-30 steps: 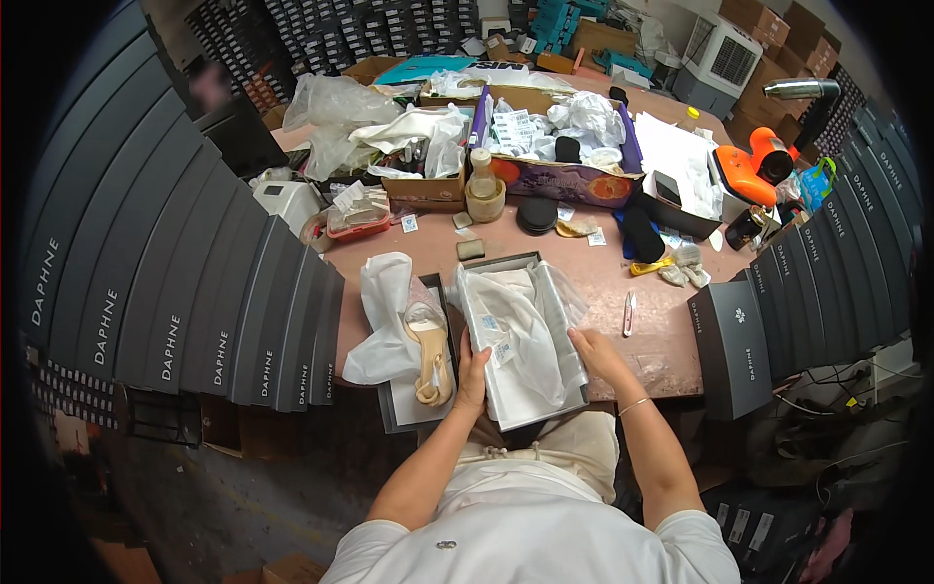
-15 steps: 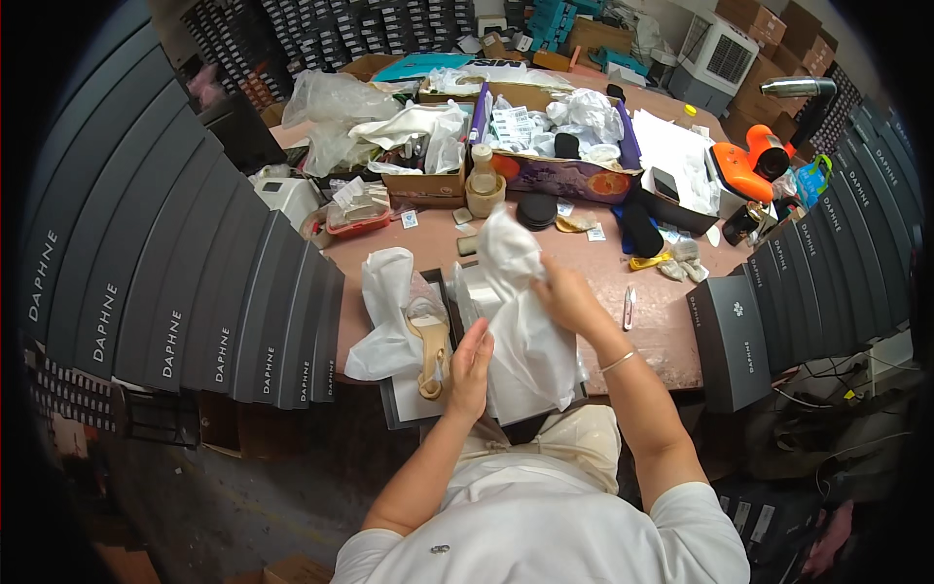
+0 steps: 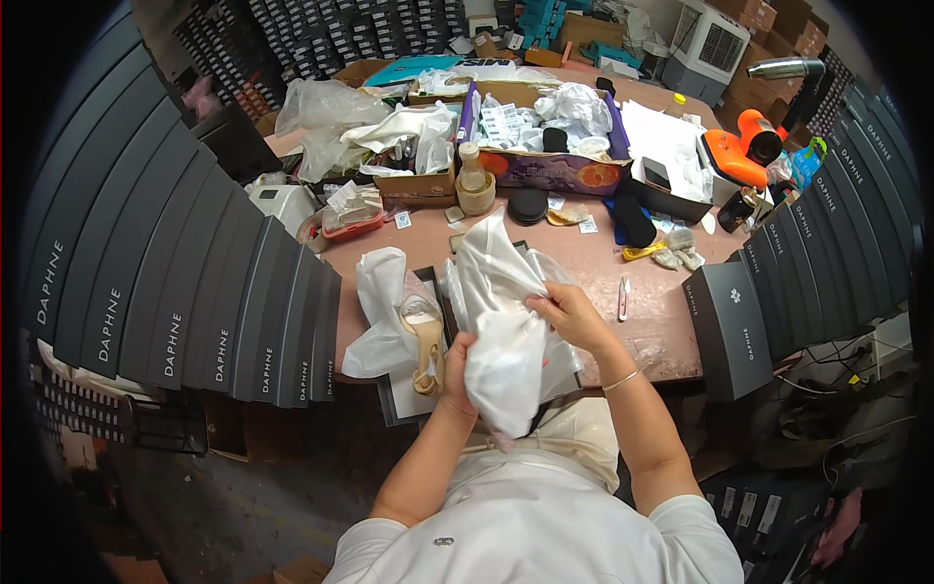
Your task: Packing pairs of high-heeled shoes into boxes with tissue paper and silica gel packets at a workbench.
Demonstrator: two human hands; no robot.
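Observation:
Both hands have hold of a bundle of white tissue paper (image 3: 501,341) in front of me. My left hand (image 3: 457,378) grips its left side. My right hand (image 3: 569,313) pinches its upper right edge between thumb and fingers. A pinkish tip shows at the bundle's lower end; what lies inside is hidden. Left of the bundle, a beige strappy shoe (image 3: 426,348) lies on another sheet of white tissue paper (image 3: 379,326). Under these is an open dark grey shoebox (image 3: 399,401), largely covered.
Dark grey shoeboxes (image 3: 185,282) stand stacked at the left, and more shoeboxes (image 3: 778,282) at the right. Small thread snips (image 3: 624,298) lie right of my hands. Behind are a glue bottle (image 3: 472,167), a round black tin (image 3: 528,206), a purple carton (image 3: 545,173) and an orange tape dispenser (image 3: 735,161).
The white tissue paper has been drawn nearer and gathered into a bundle. My right hand has come down and toward me; my left hand has closed on the bundle's side.

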